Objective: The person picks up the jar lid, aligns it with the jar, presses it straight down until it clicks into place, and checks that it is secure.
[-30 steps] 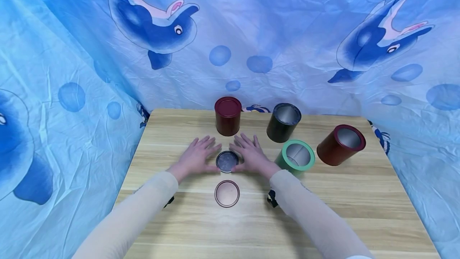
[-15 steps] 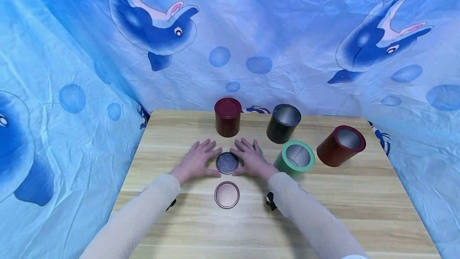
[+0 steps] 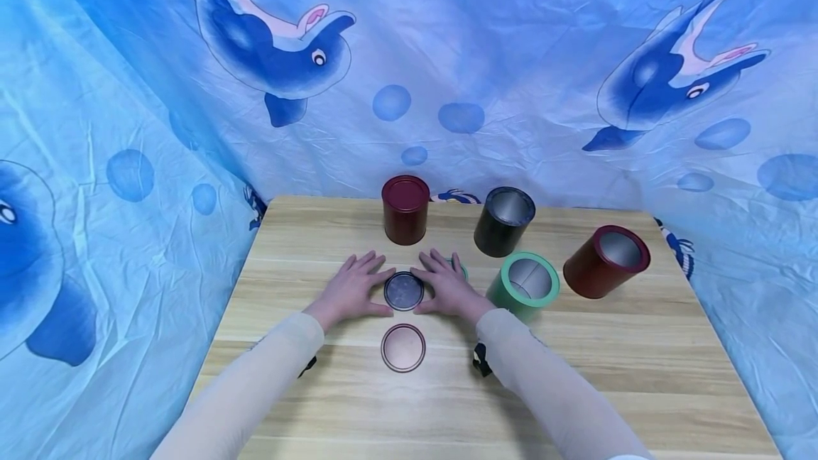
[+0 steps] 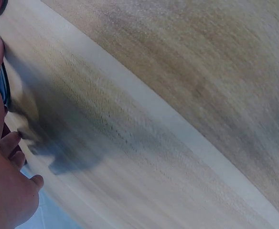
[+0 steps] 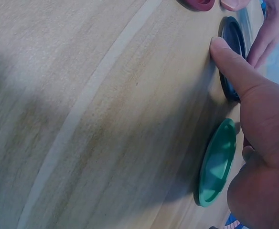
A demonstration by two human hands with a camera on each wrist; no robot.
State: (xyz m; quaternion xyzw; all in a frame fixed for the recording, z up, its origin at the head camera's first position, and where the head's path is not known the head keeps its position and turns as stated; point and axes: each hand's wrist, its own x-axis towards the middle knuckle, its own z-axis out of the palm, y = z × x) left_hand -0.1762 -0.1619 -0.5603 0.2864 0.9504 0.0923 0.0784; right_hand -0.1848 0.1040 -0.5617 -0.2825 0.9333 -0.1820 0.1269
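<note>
On the wooden table, a round black lid (image 3: 404, 291) lies flat between my two hands. To its left is my left hand (image 3: 351, 291), fingers spread, with thumb and index tip close to the rim. My right hand (image 3: 445, 288) mirrors it on the other side, thumb and index tip also near the rim. Whether the fingertips touch the lid is hard to tell. A green lid (image 5: 218, 164) lies beneath or beside the right hand, mostly covered in the head view. Nearer me is a red-rimmed lid (image 3: 403, 348).
A dark red can (image 3: 405, 211) with its lid on stands at the back. To the right are an open black can (image 3: 503, 222), an open green can (image 3: 522, 284) and an open red can (image 3: 603, 261) that looks tilted. Blue dolphin-print cloth (image 3: 415, 91) surrounds the table.
Both hands have shifted slightly toward me around the black lid. Part of the green lid has come into view behind the right fingers. The lids and cans stay in place.
</note>
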